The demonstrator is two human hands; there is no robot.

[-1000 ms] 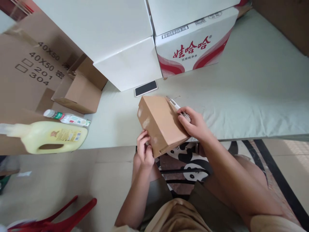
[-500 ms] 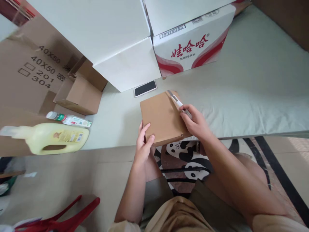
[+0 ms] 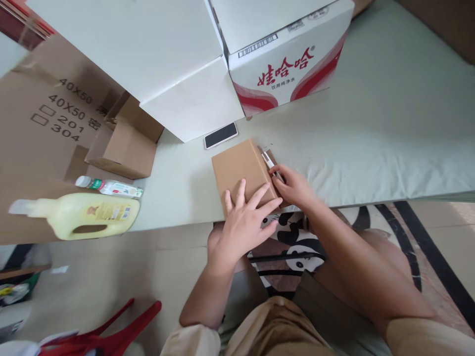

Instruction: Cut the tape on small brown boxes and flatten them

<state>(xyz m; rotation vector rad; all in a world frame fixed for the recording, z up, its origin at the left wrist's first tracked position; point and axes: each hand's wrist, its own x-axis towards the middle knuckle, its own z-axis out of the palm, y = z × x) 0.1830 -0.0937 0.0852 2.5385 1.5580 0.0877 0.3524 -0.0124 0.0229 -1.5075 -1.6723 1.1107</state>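
**Head view: flat hand on a small brown box, cutter at its right edge**

Your left hand (image 3: 247, 217) lies palm down with fingers spread on the top of the small cardboard box (image 3: 237, 168), holding nothing, only pressing on it. Your right hand (image 3: 293, 187) is closed around a utility knife (image 3: 267, 160), pinched between thumb and fingers, with its tip resting along the right edge of the box top. The box sits flat at the near edge of the pale green table (image 3: 371, 138), just in front of your lap.

Just beyond the box a phone (image 3: 221, 135) lies face up on the table, close to but apart from the box. Behind the phone stand a plain white carton (image 3: 185, 94) and, right of it, a white carton with red print (image 3: 289, 69). Off to the left an open brown box (image 3: 124, 143) rests on flattened cardboard, with a small bottle (image 3: 109, 187) and a yellow jug (image 3: 83, 215) lying on their sides nearer you. A red plastic chair (image 3: 100, 331) shows at the lower left.
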